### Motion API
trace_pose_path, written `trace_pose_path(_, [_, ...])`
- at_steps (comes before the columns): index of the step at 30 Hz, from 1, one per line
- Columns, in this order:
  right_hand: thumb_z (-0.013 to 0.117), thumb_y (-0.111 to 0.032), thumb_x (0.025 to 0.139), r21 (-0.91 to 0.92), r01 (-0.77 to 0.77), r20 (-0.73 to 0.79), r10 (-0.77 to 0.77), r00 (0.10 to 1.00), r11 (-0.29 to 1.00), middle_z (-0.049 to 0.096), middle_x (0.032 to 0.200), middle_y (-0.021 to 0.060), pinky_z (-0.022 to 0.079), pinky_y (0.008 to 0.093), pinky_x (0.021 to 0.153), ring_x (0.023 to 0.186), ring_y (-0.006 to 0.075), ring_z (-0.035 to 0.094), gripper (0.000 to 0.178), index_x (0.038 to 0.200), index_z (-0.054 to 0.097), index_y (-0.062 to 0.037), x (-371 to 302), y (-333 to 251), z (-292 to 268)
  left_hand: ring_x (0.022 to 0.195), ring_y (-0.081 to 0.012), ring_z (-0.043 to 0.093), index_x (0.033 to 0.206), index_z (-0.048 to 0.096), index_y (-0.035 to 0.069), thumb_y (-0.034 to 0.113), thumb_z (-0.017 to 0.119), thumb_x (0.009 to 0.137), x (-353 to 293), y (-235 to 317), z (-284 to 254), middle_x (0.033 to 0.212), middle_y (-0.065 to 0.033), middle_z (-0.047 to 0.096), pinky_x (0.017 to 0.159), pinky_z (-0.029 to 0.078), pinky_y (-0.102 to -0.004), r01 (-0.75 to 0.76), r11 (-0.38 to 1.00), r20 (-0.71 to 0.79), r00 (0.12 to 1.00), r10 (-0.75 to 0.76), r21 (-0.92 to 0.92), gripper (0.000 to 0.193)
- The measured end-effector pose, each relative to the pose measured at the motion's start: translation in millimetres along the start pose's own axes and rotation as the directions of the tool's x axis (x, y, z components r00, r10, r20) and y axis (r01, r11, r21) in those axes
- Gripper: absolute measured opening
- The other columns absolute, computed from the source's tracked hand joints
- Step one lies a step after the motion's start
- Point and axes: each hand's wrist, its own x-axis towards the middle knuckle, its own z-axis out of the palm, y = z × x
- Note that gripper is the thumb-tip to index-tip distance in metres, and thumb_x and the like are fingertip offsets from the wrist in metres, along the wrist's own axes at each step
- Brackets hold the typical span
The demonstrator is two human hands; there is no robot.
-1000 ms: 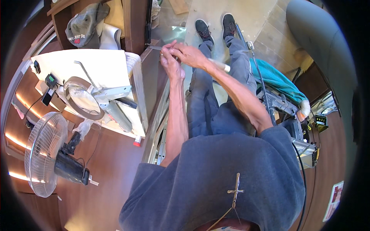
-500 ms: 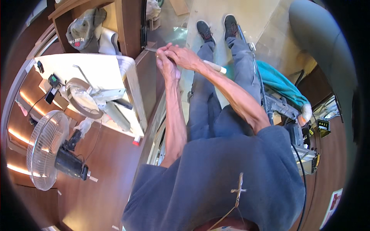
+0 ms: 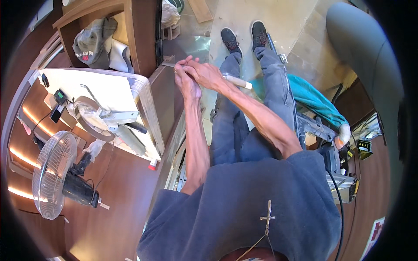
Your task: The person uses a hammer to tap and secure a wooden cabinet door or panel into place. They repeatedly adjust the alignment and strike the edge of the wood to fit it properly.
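Observation:
My hands meet beside the brown edge of a wooden panel (image 3: pixel 164 80), left of my legs. My left hand (image 3: pixel 188 83) is curled, palm turned inward. My right hand (image 3: pixel 204 74) lies over it with bent fingers. Whatever they grip is hidden between the palms. A thin flat strip (image 3: pixel 169 64) shows at the panel edge, just left of the fingers. Behind my right wrist a pale cylinder with a white end (image 3: pixel 238 81) sticks out to the right. Whether strip and cylinder are one long tool, I cannot tell.
On the left stand a white board (image 3: pixel 104 82) carrying a round metal and clamp-like device (image 3: pixel 93 113), and a fan (image 3: pixel 54 174). A grey cap (image 3: pixel 93 43) sits in a wooden shelf (image 3: pixel 135 35). To the right of my legs lie a teal cloth (image 3: pixel 309 95) and a metal frame (image 3: pixel 315 126).
The whole view has shifted slightly, with the surroundings on the left sitting lower. My hands stay together beside the panel edge; some fingertips are lifted a little more than before.

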Motion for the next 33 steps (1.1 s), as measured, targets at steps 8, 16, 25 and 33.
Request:
trace_pose_path(8, [0.042,-0.040,0.097,0.055,0.016,-0.068,-0.012,0.998,0.998,0.069,0.088,0.0198,0.051,0.0536,0.072,0.083,0.0420,0.066,0.032,0.108,0.060,-0.0154,0,1,16,0.110,-0.0347,0.060,0.118,0.045,0.003,0.041,0.034,0.104,8,5,-4,0.124,-0.0190,0.057,0.095,0.051,-0.0457,0.000,1.000,-0.019,1.000,0.000,0.016,0.041])
trace_pose_path(16, [0.040,-0.040,0.098,0.002,-0.032,-0.006,0.032,0.999,0.999,0.069,0.092,0.0211,0.051,0.0536,0.072,0.084,0.0427,0.065,0.034,0.113,0.060,-0.0167,7,2,5,0.110,-0.0348,0.060,0.113,0.045,0.004,0.040,0.035,0.104,12,4,0,0.123,-0.0201,0.057,0.094,0.052,-0.0468,-0.003,1.000,-0.019,1.000,0.003,0.007,0.039])
trace_pose_path(25, [0.040,-0.042,0.098,0.000,-0.013,0.003,0.013,1.000,1.000,0.069,0.093,0.0213,0.050,0.0551,0.072,0.086,0.0444,0.064,0.036,0.112,0.061,-0.0169,7,7,3,0.110,-0.0334,0.060,0.110,0.045,0.005,0.038,0.034,0.105,16,-1,-2,0.122,-0.0194,0.058,0.092,0.053,-0.0448,0.034,0.999,0.004,0.999,-0.034,0.000,0.035])
trace_pose_path(33, [0.040,-0.040,0.098,0.009,-0.085,-0.025,0.085,0.996,0.996,0.068,0.097,0.0218,0.050,0.0544,0.074,0.088,0.0451,0.064,0.034,0.114,0.060,-0.0190,1,1,1,0.106,-0.0326,0.062,0.109,0.044,0.005,0.038,0.033,0.105,14,0,-1,0.122,-0.0182,0.058,0.091,0.053,-0.0437,0.079,0.996,-0.003,0.997,-0.079,0.043,0.035])
